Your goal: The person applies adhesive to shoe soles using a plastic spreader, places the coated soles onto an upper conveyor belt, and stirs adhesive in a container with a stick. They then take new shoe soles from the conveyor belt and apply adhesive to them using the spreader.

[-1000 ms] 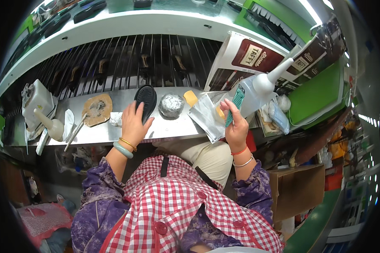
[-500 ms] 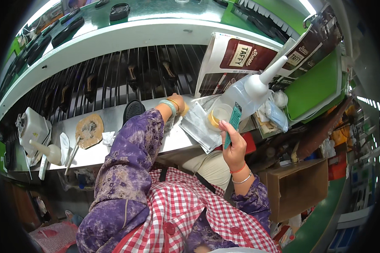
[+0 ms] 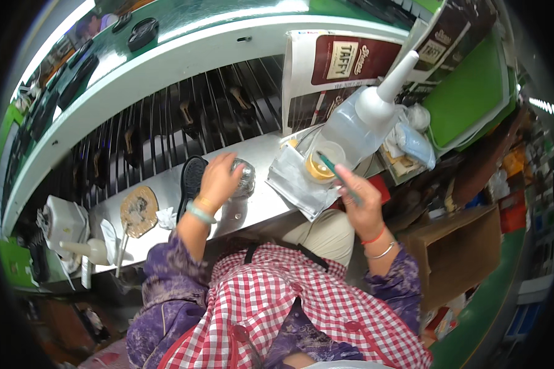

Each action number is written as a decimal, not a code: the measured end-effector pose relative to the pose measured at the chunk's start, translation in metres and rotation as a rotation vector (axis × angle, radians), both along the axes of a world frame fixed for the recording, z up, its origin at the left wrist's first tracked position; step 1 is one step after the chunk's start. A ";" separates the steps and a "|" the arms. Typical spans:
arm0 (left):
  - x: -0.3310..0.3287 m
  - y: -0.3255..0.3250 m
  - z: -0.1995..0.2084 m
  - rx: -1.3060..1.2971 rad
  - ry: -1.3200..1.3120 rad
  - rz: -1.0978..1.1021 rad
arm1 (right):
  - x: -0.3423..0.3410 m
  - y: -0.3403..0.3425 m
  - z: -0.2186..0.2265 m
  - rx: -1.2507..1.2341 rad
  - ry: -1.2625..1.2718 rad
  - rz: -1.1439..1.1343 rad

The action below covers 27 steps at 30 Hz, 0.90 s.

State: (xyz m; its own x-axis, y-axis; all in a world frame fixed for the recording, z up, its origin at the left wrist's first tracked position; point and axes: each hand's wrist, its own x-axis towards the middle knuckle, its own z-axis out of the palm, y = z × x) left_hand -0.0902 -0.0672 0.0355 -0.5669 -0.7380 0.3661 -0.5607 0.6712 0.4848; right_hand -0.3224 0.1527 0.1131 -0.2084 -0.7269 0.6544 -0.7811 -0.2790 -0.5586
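A cardboard box point(image 3: 461, 255) and green panel point(image 3: 471, 101) sit at right.

We count two hands, the left hand point(image 3: 220, 181) and the right hand point(image 3: 364, 203), and about them one green tool point(image 3: 328, 163), one foil-covered ball point(image 3: 247, 181), one black sole point(image 3: 192, 177) on the bench point(image 3: 266, 206) and one clear cup point(image 3: 317, 168). We find two nozzled bottles, one large bottle point(image 3: 354, 128) and one small bottle point(image 3: 96, 251), plus one open brown box point(image 3: 458, 258). On the wrists we tally three bangles point(image 3: 201, 212) and one red cord point(image 3: 373, 236).
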 end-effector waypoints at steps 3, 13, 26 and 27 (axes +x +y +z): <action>0.064 0.016 -0.009 -0.171 -0.053 0.169 | -0.013 0.001 0.018 0.034 -0.062 -0.031; 0.127 0.046 -0.009 0.186 -0.264 0.211 | -0.038 -0.031 -0.006 0.103 -0.691 -0.199; 0.074 0.050 0.061 0.752 0.927 -0.383 | -0.046 -0.047 -0.009 0.134 -0.631 -0.241; 0.063 0.051 0.065 0.766 0.935 -0.373 | -0.044 -0.047 -0.005 0.152 -0.627 -0.243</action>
